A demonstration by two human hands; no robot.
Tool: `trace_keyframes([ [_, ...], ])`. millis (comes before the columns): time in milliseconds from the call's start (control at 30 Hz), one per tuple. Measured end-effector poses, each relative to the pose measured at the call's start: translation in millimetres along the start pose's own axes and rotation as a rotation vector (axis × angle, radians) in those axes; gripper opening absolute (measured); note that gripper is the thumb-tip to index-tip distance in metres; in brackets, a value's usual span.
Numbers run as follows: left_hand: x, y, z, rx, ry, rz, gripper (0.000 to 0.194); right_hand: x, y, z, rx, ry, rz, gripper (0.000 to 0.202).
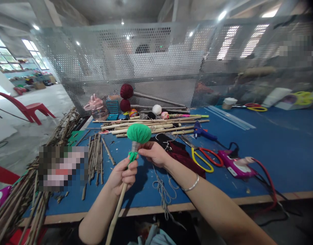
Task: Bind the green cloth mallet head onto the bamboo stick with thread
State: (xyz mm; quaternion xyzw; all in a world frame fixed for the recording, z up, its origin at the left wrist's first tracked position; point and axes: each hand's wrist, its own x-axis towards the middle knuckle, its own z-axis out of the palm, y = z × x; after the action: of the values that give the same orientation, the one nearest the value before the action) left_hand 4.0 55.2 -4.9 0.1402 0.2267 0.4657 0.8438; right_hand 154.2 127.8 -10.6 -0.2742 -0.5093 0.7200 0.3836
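We grip the stick point(118, 207) of the green-headed mallet point(139, 133) in our left hand point(122, 174), upright above the blue table point(273, 149). Our right hand point(154, 153) pinches the neck under the head. Scissors point(204, 159) lie near.

A pixelated patch point(62, 167) at lower left hides part of the stick pile point(16, 200); blurred blocks point(297, 50) mask the upper right behind the mesh screen point(151, 58); the mallet stick point(115, 217) runs off the bottom edge; the right forearm point(222, 211) is cut at the lower right
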Motion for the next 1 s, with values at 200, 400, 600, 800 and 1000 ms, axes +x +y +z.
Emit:
trace_keyframes([
  [200,3,-5,-8.1,0.129,0.062,-0.131,0.017,-4,5,0,0.235,-0.148,0.183,0.038],
  [400,6,-4,0.5,0.695,0.478,0.341,0.038,2,8,-1,0.159,0.021,0.122,0.031],
  [600,10,-15,13.4,0.991,0.522,0.581,0.045,3,9,1,0.014,-0.007,0.039,0.029],
  [800,13,-11,4.5,0.881,0.551,0.532,0.038,-2,-3,-3,-0.039,-0.056,0.082,0.026],
  [1000,8,-8,14.5,0.716,0.464,0.506,0.038,-2,-3,1,0.180,-0.028,0.122,0.028],
])
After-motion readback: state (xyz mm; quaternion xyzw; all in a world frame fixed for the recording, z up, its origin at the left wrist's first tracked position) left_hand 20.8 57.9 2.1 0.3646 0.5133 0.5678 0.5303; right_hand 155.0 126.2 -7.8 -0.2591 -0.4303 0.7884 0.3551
